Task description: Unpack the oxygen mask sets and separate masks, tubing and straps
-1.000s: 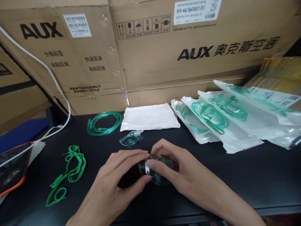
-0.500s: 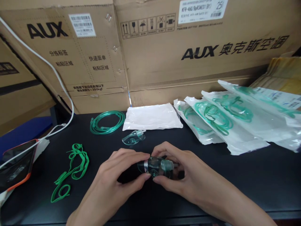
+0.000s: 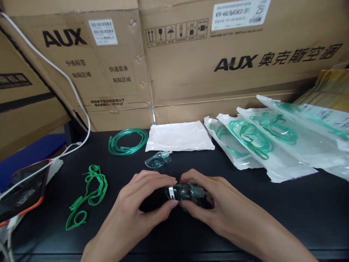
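A clear green-tinted oxygen mask point(image 3: 183, 190) is between my two hands, just above the black table. Its silvery metal nose strip point(image 3: 171, 192) faces left, and the connector point(image 3: 197, 192) points right. My left hand point(image 3: 145, 198) pinches the strip end between thumb and fingertips. Around the connector end, my right hand point(image 3: 205, 194) grips the mask body with thumb and curled fingers, hiding part of it. Just beyond the hands lies a second clear mask point(image 3: 156, 160) on the table.
Coiled green tubing point(image 3: 128, 142) and a white pouch point(image 3: 180, 136) lie at the back. Packaged masks point(image 3: 251, 142) are at right. Left are green elastic straps point(image 3: 94, 189), a phone point(image 3: 24, 189) and a white cable point(image 3: 77, 94). Cardboard boxes point(image 3: 185, 72) stand behind.
The scene has shifted slightly right in view. My hands keep their hold on the mask, which has turned a little, so the metal strip shows brighter.
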Motion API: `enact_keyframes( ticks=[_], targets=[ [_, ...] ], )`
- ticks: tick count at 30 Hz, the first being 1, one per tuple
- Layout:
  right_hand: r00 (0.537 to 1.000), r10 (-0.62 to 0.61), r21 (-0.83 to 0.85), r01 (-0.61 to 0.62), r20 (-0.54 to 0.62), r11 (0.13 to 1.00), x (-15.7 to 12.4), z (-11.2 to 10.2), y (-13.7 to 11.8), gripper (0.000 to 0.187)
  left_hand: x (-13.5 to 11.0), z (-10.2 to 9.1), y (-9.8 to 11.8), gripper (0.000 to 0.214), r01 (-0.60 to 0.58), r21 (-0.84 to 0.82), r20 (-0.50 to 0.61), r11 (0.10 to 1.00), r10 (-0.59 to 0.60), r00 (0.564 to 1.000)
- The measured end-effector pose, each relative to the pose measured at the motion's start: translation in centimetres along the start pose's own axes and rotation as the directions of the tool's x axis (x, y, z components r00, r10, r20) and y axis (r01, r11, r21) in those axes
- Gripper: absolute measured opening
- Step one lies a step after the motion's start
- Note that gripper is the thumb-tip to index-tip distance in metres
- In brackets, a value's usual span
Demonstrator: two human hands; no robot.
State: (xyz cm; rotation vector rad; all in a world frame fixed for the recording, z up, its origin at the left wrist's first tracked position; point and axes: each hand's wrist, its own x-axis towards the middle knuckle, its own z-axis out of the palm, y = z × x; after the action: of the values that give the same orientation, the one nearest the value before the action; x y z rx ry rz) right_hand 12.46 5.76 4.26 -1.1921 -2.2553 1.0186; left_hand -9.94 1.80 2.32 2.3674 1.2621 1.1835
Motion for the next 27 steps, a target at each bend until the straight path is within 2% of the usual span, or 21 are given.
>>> enact_keyframes(
  ticks=[4,7,9,13,17,19,23,27],
  targets=[
    [0.999,-0.029,-0.098,0.024,-0.044,0.995,-0.5,0.0,0.1,0.016,-0.6,-2.1,0.1,0.033,0.114,0.022,-0.029,0.993,-0.114,0.993],
    [0.998,0.000,-0.112,-0.006,-0.060,0.994,-1.5,0.1,0.5,0.013,-2.5,-4.0,-0.2,0.028,0.161,0.078,-0.042,0.984,-0.158,0.987],
    [0.997,0.000,-0.085,-0.008,-0.083,0.996,-2.4,0.5,1.1,0.017,-4.2,-4.7,-0.4,0.021,0.169,0.132,-0.008,0.977,-0.169,0.986],
    [0.990,-0.063,-0.017,0.061,-0.128,0.998,-3.4,2.2,2.5,0.019,-7.1,-4.6,-1.1,0.010,0.193,0.247,0.081,0.950,-0.219,0.972],
    [0.964,-0.106,0.022,0.115,-0.244,0.993,-2.8,3.7,3.4,0.023,-8.0,-4.4,-2.2,0.010,0.163,0.290,0.186,0.943,-0.223,0.957],
    [0.954,-0.107,0.043,0.123,-0.281,0.991,-2.4,4.1,3.5,0.024,-8.2,-4.7,-2.8,0.018,0.149,0.281,0.214,0.948,-0.214,0.953],
    [0.939,-0.123,0.081,0.156,-0.321,0.984,-2.3,4.1,3.4,0.023,-8.5,-5.3,-3.4,0.046,0.228,0.278,0.173,0.933,-0.282,0.944],
    [0.930,-0.137,0.083,0.175,-0.341,0.981,-2.7,4.1,3.4,0.025,-7.5,-5.2,-2.6,0.028,0.355,0.259,0.092,0.898,-0.389,0.917]
  ],
)
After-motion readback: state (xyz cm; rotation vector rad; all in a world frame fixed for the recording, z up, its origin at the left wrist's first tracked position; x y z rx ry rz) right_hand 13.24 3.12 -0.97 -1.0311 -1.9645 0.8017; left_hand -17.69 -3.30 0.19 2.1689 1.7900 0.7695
